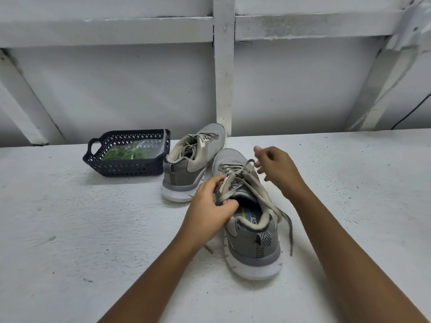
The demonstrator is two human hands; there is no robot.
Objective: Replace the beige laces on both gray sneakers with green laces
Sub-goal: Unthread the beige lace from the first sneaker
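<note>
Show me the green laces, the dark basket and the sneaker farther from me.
green laces [124, 155]: head view, green bundle inside the clear bag.
dark basket [127, 170]: head view, its near wall.
far sneaker [185, 174]: head view, its gray side panel.

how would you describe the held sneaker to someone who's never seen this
On the white table a dark basket sits left of the far sneaker. In front of that stands the nearer sneaker, heel toward the camera, held by the left hand. Only its beige laces trail loose onto the table.
</note>
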